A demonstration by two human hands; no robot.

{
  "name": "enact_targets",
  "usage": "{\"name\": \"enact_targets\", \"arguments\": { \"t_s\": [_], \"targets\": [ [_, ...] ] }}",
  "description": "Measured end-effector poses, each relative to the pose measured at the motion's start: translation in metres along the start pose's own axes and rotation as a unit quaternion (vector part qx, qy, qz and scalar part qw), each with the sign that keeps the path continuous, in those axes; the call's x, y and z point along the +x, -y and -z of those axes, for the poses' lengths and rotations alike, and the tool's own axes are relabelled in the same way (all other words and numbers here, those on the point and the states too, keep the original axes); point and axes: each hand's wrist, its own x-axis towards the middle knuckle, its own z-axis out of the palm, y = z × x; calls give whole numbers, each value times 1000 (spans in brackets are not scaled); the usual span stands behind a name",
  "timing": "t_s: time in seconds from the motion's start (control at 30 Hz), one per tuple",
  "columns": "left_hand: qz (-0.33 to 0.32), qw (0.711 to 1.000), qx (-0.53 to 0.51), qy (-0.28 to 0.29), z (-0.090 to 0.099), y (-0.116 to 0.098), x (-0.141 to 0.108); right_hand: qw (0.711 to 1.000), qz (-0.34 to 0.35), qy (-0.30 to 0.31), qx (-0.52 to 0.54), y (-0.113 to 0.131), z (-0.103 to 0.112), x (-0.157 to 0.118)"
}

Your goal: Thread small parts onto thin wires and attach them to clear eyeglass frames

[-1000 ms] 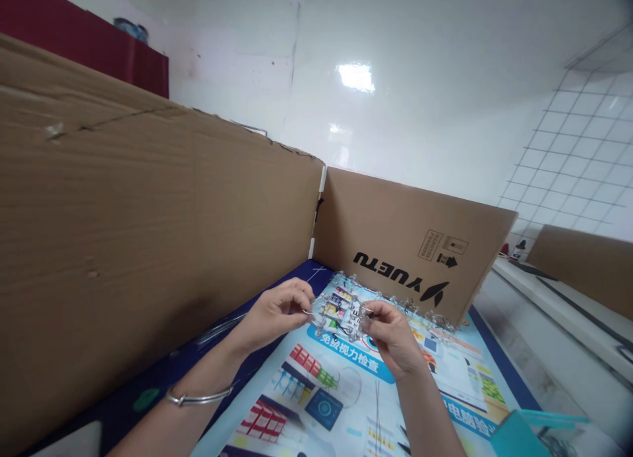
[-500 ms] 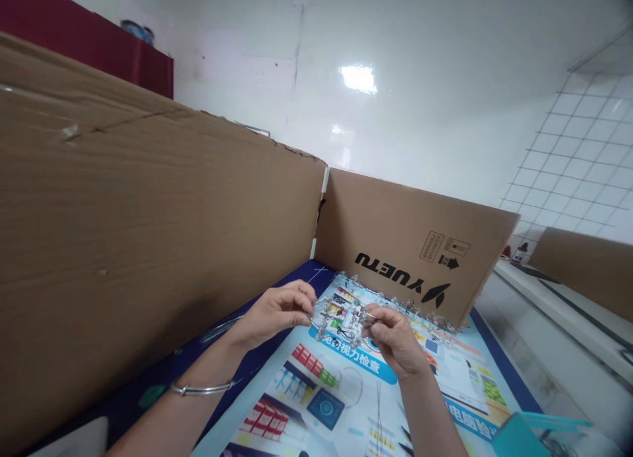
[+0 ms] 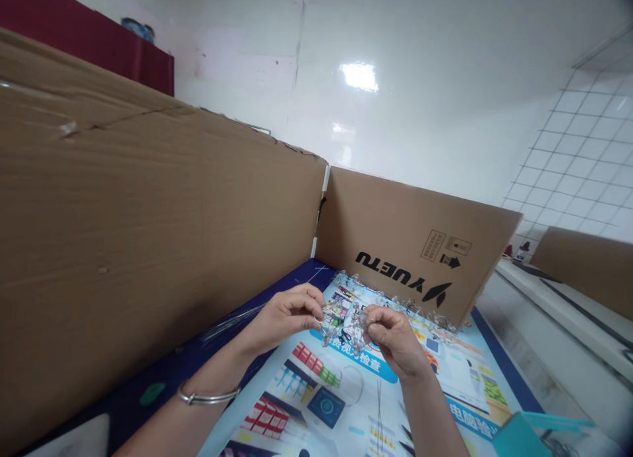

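Observation:
My left hand (image 3: 297, 310) pinches thin wire between thumb and fingertips. Closed in the same way, my right hand (image 3: 395, 338) grips another part of what looks like a strand of clear beads on wire (image 3: 357, 338). Clear pieces dangle just below both sets of fingertips, a short gap apart, above a printed poster (image 3: 346, 378). The fingertips partly hide the wire, and its exact path between the hands is too fine to follow. A silver bangle (image 3: 208, 397) circles my left wrist.
More clear beaded pieces (image 3: 405, 305) lie along the foot of a cardboard panel (image 3: 395, 219). A tall cardboard wall (image 3: 163, 213) stands at the left, with thin wires (image 3: 232, 324) near its base. A teal box (image 3: 519, 434) is at the lower right; loose wires (image 3: 379, 404) lie on the poster.
My left hand has shifted slightly right, closer to my right hand. The beaded strand between them hangs slacker and lower. My right hand has barely moved.

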Motion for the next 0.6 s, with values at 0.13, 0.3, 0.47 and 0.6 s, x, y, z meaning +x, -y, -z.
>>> {"name": "enact_targets", "arguments": {
  "t_s": [0.13, 0.3, 0.47, 0.6],
  "targets": [
    [0, 1000, 8, -9, -12, -5, 0, 999, 16, -24, 19, -4, -1, 1],
    [4, 999, -29, -35, -37, -4, -4, 997, 14, -33, 68, -15, -7, 5],
    [7, 998, -45, -47, -42, 1, -5, 995, -4, -38, 94, -19, -9, 5],
    [15, 997, -65, -41, -38, 2, -4, 995, -8, -32, 94, -16, -8, 4]
  ]
}}
